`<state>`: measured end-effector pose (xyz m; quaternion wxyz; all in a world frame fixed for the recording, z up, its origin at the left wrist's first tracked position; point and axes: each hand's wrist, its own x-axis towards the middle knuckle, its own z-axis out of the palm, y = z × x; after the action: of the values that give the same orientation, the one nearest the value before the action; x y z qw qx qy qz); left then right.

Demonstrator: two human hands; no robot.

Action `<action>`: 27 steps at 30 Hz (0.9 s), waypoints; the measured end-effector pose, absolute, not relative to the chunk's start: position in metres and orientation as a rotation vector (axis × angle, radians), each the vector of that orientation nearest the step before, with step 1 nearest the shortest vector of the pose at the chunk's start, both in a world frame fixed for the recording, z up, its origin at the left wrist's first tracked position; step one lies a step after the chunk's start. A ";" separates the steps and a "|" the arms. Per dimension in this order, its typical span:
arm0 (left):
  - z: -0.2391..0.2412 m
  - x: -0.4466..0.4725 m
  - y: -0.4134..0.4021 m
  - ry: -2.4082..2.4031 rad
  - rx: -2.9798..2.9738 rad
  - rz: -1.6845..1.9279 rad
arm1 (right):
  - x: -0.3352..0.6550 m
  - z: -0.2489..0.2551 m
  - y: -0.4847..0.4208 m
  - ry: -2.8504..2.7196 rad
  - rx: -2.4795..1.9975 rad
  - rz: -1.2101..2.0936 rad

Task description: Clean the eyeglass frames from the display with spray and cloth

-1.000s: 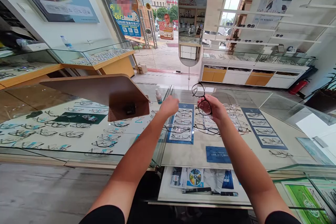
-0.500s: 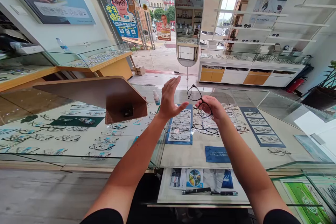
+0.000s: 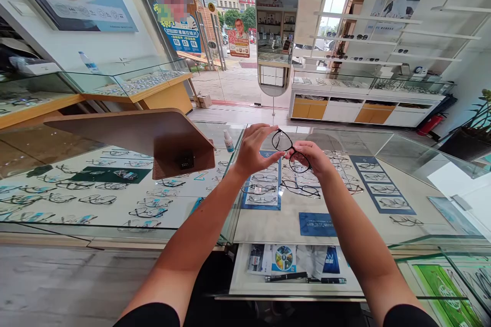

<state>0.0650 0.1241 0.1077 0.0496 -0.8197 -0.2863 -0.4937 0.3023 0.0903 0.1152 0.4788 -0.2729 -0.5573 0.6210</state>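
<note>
A pair of black-framed glasses (image 3: 290,150) is held up above a glass display counter (image 3: 345,225). My right hand (image 3: 312,158) pinches the frame at its right lens. My left hand (image 3: 252,150) grips the left lens rim with thumb and fingers. Below the hands, rows of spectacle frames (image 3: 264,186) lie on blue and white cards inside the counter.
A small white spray bottle (image 3: 228,141) stands on the glass left of my hands. A tilted wooden board (image 3: 153,135) rises over the left counter. Pens and leaflets (image 3: 303,278) lie on the lower shelf. An oval mirror (image 3: 276,30) hangs ahead; shelves of glasses line the right wall.
My left hand rose from the counter, opened flat, then closed on the left lens of the glasses. My right hand kept its hold and shifted little.
</note>
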 end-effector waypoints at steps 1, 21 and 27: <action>0.108 0.065 0.125 -0.862 -2.501 -1.505 | 0.302 0.115 0.091 -1.358 -0.664 1.519; 0.111 0.064 0.124 -0.943 -2.219 -1.673 | 0.307 0.108 0.106 -1.038 -0.733 0.887; 0.109 0.062 0.127 -1.189 -2.028 -1.796 | 0.297 0.102 0.093 -1.476 -0.844 0.447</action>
<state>0.0624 0.1269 0.1088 0.0914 -0.6827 -0.4002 -0.6045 0.2970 0.0926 0.1021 0.6379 -0.3699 -0.6465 0.1958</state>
